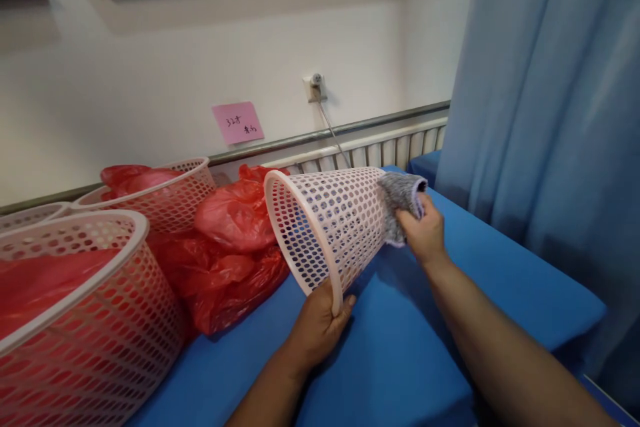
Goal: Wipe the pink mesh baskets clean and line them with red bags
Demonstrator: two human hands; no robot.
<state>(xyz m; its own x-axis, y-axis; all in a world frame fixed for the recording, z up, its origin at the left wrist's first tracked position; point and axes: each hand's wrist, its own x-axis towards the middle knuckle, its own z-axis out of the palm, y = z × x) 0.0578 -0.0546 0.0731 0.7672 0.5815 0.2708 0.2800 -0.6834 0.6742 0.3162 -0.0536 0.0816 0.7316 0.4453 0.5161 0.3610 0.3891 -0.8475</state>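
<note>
A pale pink perforated plastic wastebasket (345,213) is held on its side above the blue-covered surface (400,340), its wide mouth turned to the left. My left hand (320,323) grips the lower rim, thumb outside and the fingers partly hidden behind it. In my right hand (424,227) is a folded grey cloth (400,200), pressed against the outside of the basket near its narrow base. Through the mouth no contents show inside the basket.
At left stand baskets (135,217) holding red plastic bags; more red bags (235,240) lie beside them. Behind are a radiator (385,150), a plugged-in cord (333,127) and a pink note (237,123). A blue curtain (540,93) hangs at right.
</note>
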